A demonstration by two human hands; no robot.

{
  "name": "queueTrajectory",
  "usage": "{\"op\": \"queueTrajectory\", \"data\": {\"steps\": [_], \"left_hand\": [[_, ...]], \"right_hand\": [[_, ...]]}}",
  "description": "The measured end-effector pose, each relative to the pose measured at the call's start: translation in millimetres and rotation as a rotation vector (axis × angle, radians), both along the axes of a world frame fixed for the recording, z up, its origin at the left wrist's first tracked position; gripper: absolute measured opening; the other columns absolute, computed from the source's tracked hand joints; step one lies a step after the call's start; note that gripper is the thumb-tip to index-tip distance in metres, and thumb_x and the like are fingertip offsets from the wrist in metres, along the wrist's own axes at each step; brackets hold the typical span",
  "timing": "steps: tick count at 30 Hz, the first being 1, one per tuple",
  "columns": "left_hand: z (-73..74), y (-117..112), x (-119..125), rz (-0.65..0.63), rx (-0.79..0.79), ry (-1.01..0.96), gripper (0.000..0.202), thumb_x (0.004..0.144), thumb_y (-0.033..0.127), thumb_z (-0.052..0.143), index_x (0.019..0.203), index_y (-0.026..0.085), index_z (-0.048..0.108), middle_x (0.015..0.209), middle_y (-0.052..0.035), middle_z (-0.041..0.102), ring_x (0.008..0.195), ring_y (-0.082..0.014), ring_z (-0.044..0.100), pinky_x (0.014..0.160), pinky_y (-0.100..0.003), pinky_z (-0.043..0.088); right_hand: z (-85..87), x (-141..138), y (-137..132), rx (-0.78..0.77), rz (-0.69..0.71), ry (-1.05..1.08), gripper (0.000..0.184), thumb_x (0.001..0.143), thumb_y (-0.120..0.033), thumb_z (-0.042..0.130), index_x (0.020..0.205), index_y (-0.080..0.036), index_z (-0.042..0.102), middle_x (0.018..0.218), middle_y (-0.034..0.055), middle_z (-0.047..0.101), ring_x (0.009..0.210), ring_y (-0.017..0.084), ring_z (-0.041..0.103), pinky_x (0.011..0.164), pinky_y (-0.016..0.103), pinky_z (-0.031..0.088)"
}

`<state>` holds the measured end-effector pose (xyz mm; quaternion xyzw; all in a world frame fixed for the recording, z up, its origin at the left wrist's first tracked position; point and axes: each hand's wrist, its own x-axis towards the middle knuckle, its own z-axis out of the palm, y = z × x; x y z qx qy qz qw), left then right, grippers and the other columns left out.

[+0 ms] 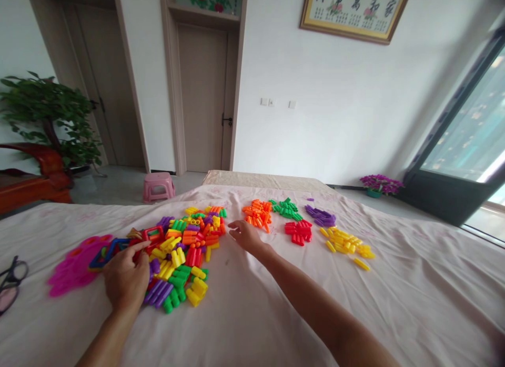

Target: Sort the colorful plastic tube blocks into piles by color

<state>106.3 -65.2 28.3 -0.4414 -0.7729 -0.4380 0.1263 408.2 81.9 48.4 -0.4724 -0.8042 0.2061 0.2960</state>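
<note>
My left hand (128, 275) rests at the left side of a mixed pile of coloured plastic building pieces (191, 235). Its index finger is stretched out by a red square frame piece (153, 234), thumb apart. A blue frame piece (112, 251) lies beside the knuckles. My right hand (248, 236) hovers at the pile's right edge, fingers loosely bent and apart, with nothing visible in them. Just beyond it is a heap of orange pieces (258, 213). Further right lie sorted heaps of green pieces (286, 208), red pieces (299, 232), purple pieces (320, 216) and yellow pieces (347, 241).
A pink plastic mat-like piece (74, 267) lies left of the pile, and eyeglasses (14, 275) sit at the far left. Everything is on a pale cloth (276, 314). Behind stand a pink stool (159, 187), a potted plant (47, 109) and purple flowers (381, 184).
</note>
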Motion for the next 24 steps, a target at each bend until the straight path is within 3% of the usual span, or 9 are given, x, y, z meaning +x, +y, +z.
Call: {"op": "queueTrajectory", "data": {"steps": [5, 14, 17, 21, 24], "left_hand": [[2.4, -1, 2, -0.022, 0.013, 0.008, 0.038, 0.087, 0.031, 0.047, 0.104, 0.015, 0.076, 0.097, -0.0133, 0.075, 0.092, -0.0268, 0.067, 0.092, -0.038, 0.049], [1.3, 0, 2, -0.019, 0.023, 0.002, 0.036, 0.087, 0.031, 0.048, 0.104, 0.016, 0.077, 0.099, -0.0123, 0.075, 0.096, -0.0270, 0.068, 0.094, -0.039, 0.049], [0.9, 1, 2, -0.003, -0.001, -0.003, 0.038, 0.087, 0.032, 0.048, 0.106, 0.016, 0.076, 0.097, -0.0133, 0.074, 0.094, -0.0277, 0.067, 0.092, -0.040, 0.050], [0.5, 0, 0, -0.002, -0.016, -0.012, 0.038, 0.086, 0.032, 0.048, 0.107, 0.017, 0.076, 0.095, -0.0133, 0.073, 0.091, -0.0277, 0.066, 0.089, -0.039, 0.049], [-0.5, 0, -1, -0.001, -0.022, -0.018, 0.040, 0.086, 0.034, 0.047, 0.107, 0.017, 0.076, 0.094, -0.0133, 0.073, 0.090, -0.0281, 0.065, 0.088, -0.039, 0.049]], "right_hand": [[9.1, -27, 3, 0.105, 0.081, -0.108, 0.026, 0.081, -0.015, 0.068, 0.103, -0.024, 0.077, 0.116, 0.0066, 0.073, 0.108, 0.023, 0.066, 0.097, 0.035, 0.048], [-29.4, -35, 4, 0.133, 0.038, 0.046, 0.013, 0.083, -0.019, 0.070, 0.096, -0.021, 0.072, 0.114, 0.0067, 0.071, 0.110, 0.020, 0.062, 0.097, 0.032, 0.046], [-30.9, -32, 7, 0.047, -0.066, 0.301, 0.013, 0.085, -0.026, 0.066, 0.095, -0.020, 0.069, 0.099, 0.0048, 0.072, 0.093, 0.019, 0.066, 0.086, 0.032, 0.051], [-25.2, -19, 20, -0.176, -0.224, 0.876, 0.035, 0.080, -0.049, 0.066, 0.092, -0.017, 0.064, 0.082, 0.0026, 0.069, 0.069, 0.015, 0.065, 0.062, 0.026, 0.053], [-14.8, 3, 34, -0.241, -0.363, 1.221, 0.042, 0.074, -0.056, 0.070, 0.088, -0.018, 0.060, 0.075, 0.0008, 0.067, 0.060, 0.012, 0.062, 0.056, 0.023, 0.052]]}}
